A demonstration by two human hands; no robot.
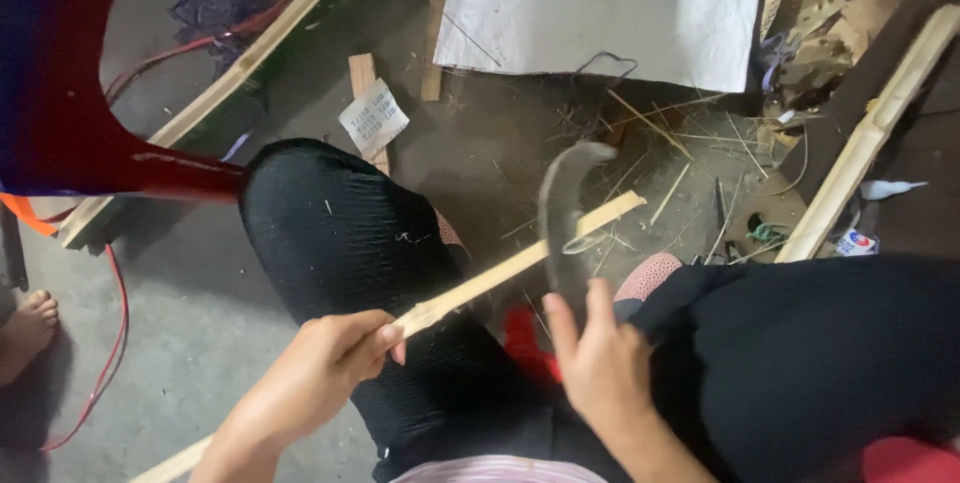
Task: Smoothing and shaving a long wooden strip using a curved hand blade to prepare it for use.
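View from above a seated person working over a concrete floor (200, 323). The left hand (335, 348) is closed around a thin wooden strip (520, 263), thumb and fingers pinching it near its middle. The strip's long axis runs from about 8 o'clock, where its lower end leaves the frame at the bottom edge, to about 2 o'clock, where its free tip points up and to the right, ending above the floor between the knees. It crosses over the left knee, clad in black trousers (340, 233). The right hand (600, 363) is closed on the handle of a curved knife (565, 208), whose blade rises toward 12 o'clock and hooks to the right at its tip; the blade crosses the strip just below the strip's free end, apparently touching it.

Surroundings: a white sheet (610, 8) lies at 12 o'clock, a long pale wooden batten (870, 133) at 2 o'clock, another batten (230, 78) at 10 o'clock beside a red chair (70, 93), and a small printed paper scrap (373, 120) at 11 o'clock. Splinters and shavings (670, 133) litter the floor. A bare foot (28, 331) of another person shows at 9 o'clock.
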